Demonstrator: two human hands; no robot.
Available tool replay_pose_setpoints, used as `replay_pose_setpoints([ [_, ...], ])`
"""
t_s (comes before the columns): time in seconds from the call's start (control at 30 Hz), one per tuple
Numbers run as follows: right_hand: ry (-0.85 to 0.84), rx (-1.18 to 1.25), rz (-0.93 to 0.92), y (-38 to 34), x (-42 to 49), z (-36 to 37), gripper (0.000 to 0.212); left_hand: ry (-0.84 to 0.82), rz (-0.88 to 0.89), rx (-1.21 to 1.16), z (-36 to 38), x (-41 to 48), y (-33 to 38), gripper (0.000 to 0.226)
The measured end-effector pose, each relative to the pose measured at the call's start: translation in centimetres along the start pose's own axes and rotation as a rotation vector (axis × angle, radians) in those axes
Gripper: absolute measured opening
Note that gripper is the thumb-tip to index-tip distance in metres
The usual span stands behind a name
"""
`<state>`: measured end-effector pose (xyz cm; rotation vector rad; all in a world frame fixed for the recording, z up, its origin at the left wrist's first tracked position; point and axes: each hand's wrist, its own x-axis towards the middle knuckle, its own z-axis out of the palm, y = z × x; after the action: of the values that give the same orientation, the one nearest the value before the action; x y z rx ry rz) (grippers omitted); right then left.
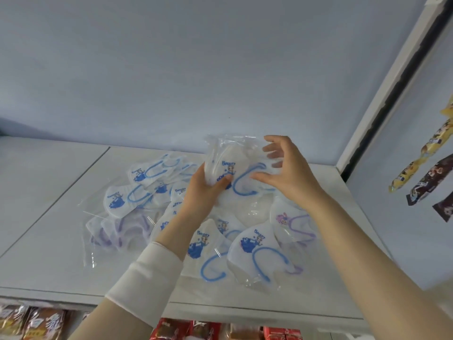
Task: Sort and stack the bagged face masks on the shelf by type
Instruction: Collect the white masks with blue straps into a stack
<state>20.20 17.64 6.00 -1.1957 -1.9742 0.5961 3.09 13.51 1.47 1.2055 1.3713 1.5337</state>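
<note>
White shelf (61, 217) ran along a pale blue wall (171, 69), and a messy pile of bagged face masks (247, 244) lay on it. Above the pile, the left hand (206, 190) gripped one blue-loop mask bag (232, 163), likely to check its kind. At the bag's right edge the right hand (286, 173) was spread wide, holding nothing. "Beauty" was printed on it in blue. Some purple-loop mask bags (291, 222) lay mixed in, so sorting looked barely begun.

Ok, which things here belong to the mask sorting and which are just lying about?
Job: held blue-print mask bag, left hand gripping it, right hand, loose blue-print bags, purple-print bags, shelf.
Lying about: hanging snack packets, packaged goods below.
</note>
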Motion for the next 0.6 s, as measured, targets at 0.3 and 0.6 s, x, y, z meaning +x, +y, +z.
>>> replay_pose_setpoints([
  [0.3,-0.366,-0.664,0.284,2.8,-11.0,2.5,0.093,0.252,-0.174,-0.075,-1.8,-3.0,-1.9,0.011],
  [0.6,-0.029,-0.273,0.185,3.5,-12.5,2.6,0.08,0.315,-0.17,-0.108,-4.1,-4.9,-1.2,0.01],
])
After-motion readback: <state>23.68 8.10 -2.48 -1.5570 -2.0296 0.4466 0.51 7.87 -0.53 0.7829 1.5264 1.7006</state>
